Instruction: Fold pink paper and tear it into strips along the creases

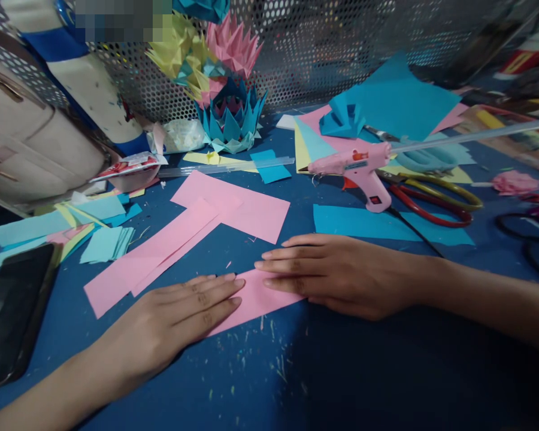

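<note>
A pink paper strip (256,297) lies flat on the blue table (233,383) under both hands. My left hand (179,317) rests palm down over its left end, fingers stretched out and pointing right. Over the right end lies my right hand (332,272), also palm down, with its fingers extended to the left. Both hands hide parts of the strip. Just beyond them, more pink strips (161,242) overlap a wider pink piece (260,209).
A pink glue gun (363,170) and red-and-yellow-handled scissors (431,200) lie behind my right hand, near a blue strip (341,221). At left are a phone (18,311) and small light-blue squares (108,244). Folded paper flowers (233,120) stand at the back.
</note>
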### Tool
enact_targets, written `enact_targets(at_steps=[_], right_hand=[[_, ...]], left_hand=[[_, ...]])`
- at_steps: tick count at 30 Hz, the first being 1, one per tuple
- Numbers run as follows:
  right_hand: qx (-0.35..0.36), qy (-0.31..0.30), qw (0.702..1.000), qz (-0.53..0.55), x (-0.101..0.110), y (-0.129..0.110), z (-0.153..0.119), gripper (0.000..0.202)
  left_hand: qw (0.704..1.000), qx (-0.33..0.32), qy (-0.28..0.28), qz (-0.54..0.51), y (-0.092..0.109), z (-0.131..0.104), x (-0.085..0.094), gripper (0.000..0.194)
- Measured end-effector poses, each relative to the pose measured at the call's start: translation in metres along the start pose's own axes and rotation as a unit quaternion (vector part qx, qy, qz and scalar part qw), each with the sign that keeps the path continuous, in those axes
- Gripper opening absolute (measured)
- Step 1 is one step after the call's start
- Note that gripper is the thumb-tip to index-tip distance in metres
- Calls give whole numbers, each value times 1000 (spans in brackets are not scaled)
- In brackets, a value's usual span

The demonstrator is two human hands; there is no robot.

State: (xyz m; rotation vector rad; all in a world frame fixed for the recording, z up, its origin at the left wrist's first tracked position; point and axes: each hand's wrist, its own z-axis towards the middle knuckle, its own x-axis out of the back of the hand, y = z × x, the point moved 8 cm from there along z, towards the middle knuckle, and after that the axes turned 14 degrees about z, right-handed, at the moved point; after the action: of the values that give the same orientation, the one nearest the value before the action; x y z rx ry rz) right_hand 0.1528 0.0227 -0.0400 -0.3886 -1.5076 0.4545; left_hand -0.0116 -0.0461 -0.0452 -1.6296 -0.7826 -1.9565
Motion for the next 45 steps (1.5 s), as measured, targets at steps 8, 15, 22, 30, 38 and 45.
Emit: enact_targets(at_steps=[8, 15, 22, 30, 38, 45], right_hand=[[0, 2, 1000, -1, -1, 0, 0, 50], [-1, 8, 1000, 11, 5, 2, -4, 54], [6, -6, 1000, -10, 12, 7, -9, 62], [-4, 6, 999, -36, 23, 14, -16, 60], [-14, 3, 998, -64, 21, 13, -15, 53], [-13, 24, 995, -94, 21, 11, -13, 38]], left_hand=[[999, -17, -19, 33, 1, 0, -2, 52], [995, -35, -18, 92, 7, 2, 1, 49], [991, -48, -11, 128, 10, 2, 2, 45], [987, -56, 8, 151, 15, 3, 6, 44], [979, -84, 7, 188, 22, 7, 4, 45], [967, -71, 21, 245, 36, 17, 6, 44]])
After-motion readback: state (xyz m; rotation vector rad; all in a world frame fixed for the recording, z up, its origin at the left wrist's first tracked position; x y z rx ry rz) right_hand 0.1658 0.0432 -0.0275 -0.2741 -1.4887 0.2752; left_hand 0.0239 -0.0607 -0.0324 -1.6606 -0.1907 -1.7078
